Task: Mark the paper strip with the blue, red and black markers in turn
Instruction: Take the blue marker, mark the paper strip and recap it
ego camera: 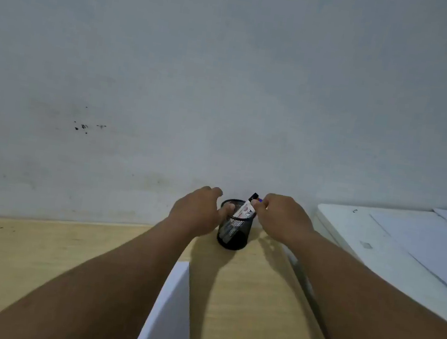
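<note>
Your left hand (196, 212) steadied the mesh pen cup (233, 232), fingers curled on its rim. Right hand (281, 219) pinched the blue-tipped marker (245, 209) standing inside: light, rigid, likely slick; grip mid-barrel.

office | wooden desk (34, 258) | mesh pen cup (233, 233) | printer (377, 246)

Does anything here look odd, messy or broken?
Only small things. The wall has dark specks at left. The paper strip runs off the wooden desk's near edge. The mesh pen cup stands upright, left hand steadying it, right hand gripping a marker.
</note>
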